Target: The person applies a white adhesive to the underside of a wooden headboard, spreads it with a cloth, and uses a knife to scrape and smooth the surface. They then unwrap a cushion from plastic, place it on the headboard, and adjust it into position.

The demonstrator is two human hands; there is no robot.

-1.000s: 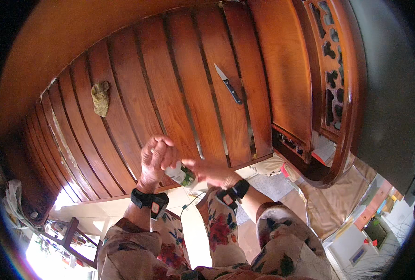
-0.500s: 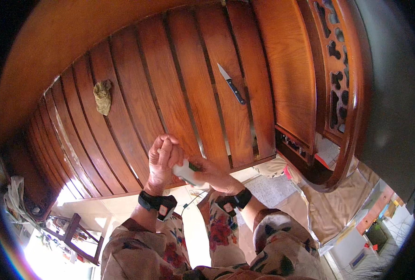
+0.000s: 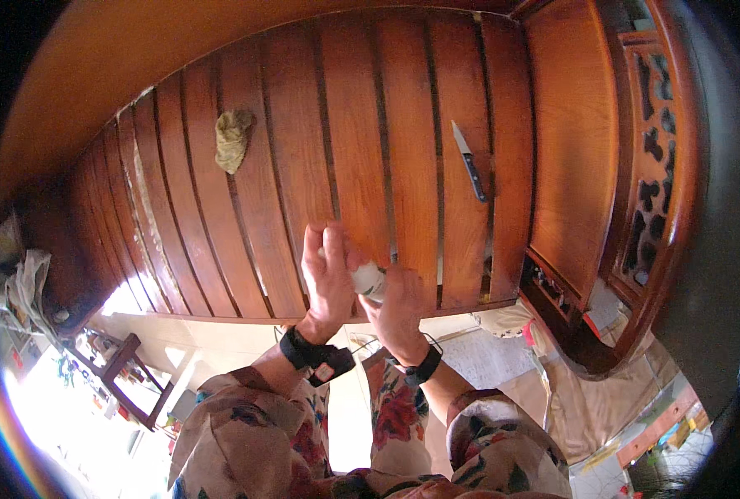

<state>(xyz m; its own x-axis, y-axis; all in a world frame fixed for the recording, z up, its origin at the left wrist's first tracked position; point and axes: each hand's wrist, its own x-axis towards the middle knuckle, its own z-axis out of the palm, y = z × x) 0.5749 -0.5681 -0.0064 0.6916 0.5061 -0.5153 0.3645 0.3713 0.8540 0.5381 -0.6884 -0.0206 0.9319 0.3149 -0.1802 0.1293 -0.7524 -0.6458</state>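
Both hands are on a small white container with green on it (image 3: 368,283), held just over the near edge of a slatted wooden bench (image 3: 353,125). My left hand (image 3: 324,274) grips it from the left, fingers bent near its upper end and somewhat blurred. My right hand (image 3: 399,303) is closed round it from the right, lower down, partly hiding it. Beyond them, a knife with a black handle (image 3: 470,166) lies on the slats, blade pointing away from me. A crumpled yellowish-brown cloth (image 3: 232,140) lies farther left on the bench.
A carved wooden end panel with cut-outs (image 3: 653,166) bounds the bench at right. Pale plastic bags (image 3: 30,283) are at the far left, near a dark wooden stool or chair (image 3: 133,374). Beige padded fabric (image 3: 590,407) lies below the bench at lower right.
The view has turned, so the bench, knife and cloth appear farther right. Both hands and the container shifted right in the picture; my right hand rose and my left fingers straightened somewhat.
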